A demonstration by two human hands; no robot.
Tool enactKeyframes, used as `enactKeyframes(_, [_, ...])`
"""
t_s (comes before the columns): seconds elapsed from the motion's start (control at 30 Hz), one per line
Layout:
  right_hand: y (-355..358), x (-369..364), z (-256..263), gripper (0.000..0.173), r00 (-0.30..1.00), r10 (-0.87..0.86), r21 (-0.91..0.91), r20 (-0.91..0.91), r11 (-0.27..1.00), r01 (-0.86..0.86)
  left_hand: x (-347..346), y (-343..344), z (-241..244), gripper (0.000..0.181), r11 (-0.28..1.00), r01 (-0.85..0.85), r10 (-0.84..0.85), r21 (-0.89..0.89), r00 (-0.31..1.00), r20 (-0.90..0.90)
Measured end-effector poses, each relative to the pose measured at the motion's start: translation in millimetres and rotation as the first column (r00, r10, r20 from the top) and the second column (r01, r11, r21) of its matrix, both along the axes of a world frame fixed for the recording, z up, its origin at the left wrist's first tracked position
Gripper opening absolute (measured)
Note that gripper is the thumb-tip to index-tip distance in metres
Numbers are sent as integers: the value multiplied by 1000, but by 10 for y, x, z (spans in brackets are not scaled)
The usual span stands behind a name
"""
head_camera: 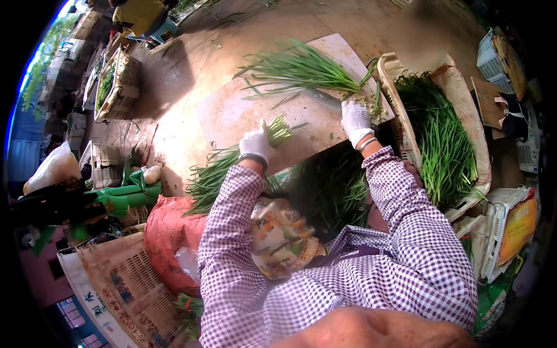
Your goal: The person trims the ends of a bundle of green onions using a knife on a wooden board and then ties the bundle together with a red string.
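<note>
My left hand (259,141), in a white glove, is closed round a bundle of green garlic chives (279,131); its pale cut ends point up and right, its leaves hang down to the left. My right hand (356,119), also gloved in white, is at the right side of a pale board (320,124), at the near end of a wide-bladed knife (323,100); the handle is hidden by the hand. Another bunch of chives (304,69) lies across the far part of the board, its stem ends beside the right hand among small trimmings (377,108).
A cream plastic crate (402,111) full of chives stands at the right. Darker leaves (330,187) lie below the board. A red woven sack (174,235) and a crate (143,278) are at the left. A person in yellow (139,17) sits at the far left.
</note>
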State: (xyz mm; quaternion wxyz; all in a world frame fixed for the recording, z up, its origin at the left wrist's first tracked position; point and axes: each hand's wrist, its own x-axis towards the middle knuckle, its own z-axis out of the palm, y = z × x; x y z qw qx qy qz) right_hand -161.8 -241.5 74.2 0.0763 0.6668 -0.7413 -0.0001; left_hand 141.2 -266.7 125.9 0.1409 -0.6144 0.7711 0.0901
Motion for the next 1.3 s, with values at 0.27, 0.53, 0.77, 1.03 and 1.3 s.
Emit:
enactKeyframes(0.27, [358,351,222,19,848,17,-25,530,1000,-5,-214,-99,-363,100,999,-32,28,-33,993,-113])
enactKeyframes(0.53, [810,859,208,9,834,121,-24,539,991,-129,-282,-281,-219,47,977,-127,144,173,986,-89])
enactKeyframes(0.77, [975,1078,173,8,901,199,-98,387,980,-174,-307,-263,-204,55,975,-161,180,155,977,-115])
enactKeyframes(1.03, [949,1081,225,7,868,124,-6,481,990,-138,-312,-254,-156,74,974,-161,173,158,983,-63])
enactKeyframes(1.3, [631,1324,294,18,759,-82,216,646,973,-79,-335,-251,-154,62,975,-165,177,148,982,-71])
